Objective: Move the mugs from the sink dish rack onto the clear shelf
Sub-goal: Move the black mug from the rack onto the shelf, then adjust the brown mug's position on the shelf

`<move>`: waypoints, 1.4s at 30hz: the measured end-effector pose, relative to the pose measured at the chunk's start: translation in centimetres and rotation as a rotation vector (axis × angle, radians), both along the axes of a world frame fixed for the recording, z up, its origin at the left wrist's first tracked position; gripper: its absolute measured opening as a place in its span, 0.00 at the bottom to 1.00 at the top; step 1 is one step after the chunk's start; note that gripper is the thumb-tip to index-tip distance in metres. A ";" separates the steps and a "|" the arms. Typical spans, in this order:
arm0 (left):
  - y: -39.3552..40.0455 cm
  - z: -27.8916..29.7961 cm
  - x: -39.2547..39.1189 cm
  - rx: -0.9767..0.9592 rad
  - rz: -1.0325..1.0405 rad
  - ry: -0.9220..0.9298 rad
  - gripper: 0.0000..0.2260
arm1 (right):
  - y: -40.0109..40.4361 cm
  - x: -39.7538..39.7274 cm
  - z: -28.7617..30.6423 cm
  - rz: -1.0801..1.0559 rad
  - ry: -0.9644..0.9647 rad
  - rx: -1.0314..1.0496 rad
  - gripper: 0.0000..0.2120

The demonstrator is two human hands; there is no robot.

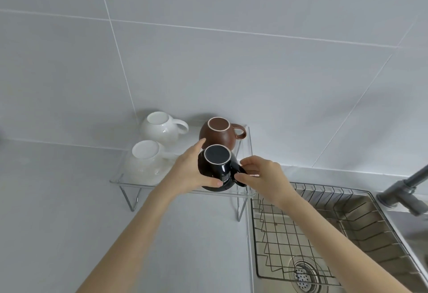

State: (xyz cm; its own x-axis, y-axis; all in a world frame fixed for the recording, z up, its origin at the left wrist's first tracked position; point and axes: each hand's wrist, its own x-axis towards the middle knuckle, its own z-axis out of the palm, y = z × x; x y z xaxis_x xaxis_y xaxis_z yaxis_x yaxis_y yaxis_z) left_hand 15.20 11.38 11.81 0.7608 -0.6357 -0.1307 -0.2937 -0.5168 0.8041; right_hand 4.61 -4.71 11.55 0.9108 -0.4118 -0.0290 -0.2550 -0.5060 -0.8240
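Note:
A black mug (pixel 217 165) sits upside down at the front right of the clear shelf (pixel 129 182). My left hand (pixel 192 170) wraps its left side, thumb across the front. My right hand (pixel 261 174) pinches its handle from the right. Behind it stands a brown mug (pixel 217 134), upside down with its handle to the right. Two white mugs rest upside down on the shelf's left half, one at the back (pixel 162 127) and one at the front (pixel 146 160). The wire dish rack (pixel 289 234) in the sink holds no mugs.
The shelf stands on thin metal legs (pixel 133 200) on a pale grey counter against a tiled wall. To the right lies a steel sink with a drain (pixel 303 274), and a grey faucet (pixel 407 190) reaches over its far right edge.

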 end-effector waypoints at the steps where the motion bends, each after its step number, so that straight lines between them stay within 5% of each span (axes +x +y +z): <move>1: 0.0 0.1 0.5 0.018 -0.040 0.017 0.50 | 0.2 -0.2 0.0 -0.030 -0.031 -0.021 0.12; 9: 0.5 -0.4 2.3 -0.075 -0.097 0.091 0.46 | 0.5 -0.8 -0.6 -0.058 -0.183 -0.091 0.07; 25: 0.8 -1.9 0.8 -0.078 0.041 -0.027 0.44 | -2.2 0.7 -0.5 0.029 -0.072 -0.092 0.09; 29: 0.5 -0.8 1.5 -0.066 0.050 -0.005 0.37 | -3.3 1.9 1.7 0.115 0.060 -0.113 0.08; 33: -1.6 0.9 3.2 -0.148 0.165 -0.053 0.24 | -5.4 5.6 1.8 -0.076 -0.062 -0.262 0.11; 38: -4.7 1.2 5.9 -0.102 0.157 -0.080 0.21 | -6.1 10.1 0.5 -0.055 -0.007 -0.305 0.19; 42: -5.8 0.0 6.6 -0.118 0.150 -0.118 0.18 | -6.0 11.0 -0.5 -0.024 -0.022 -0.317 0.15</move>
State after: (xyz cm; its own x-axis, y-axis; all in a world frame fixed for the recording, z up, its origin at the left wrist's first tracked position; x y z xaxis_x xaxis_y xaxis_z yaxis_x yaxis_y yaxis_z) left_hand 21.83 5.62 11.80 0.8539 -0.5194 0.0340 -0.3164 -0.4661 0.8262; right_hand 15.64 -10.76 11.06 0.8997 -0.4187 0.1236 -0.2540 -0.7324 -0.6317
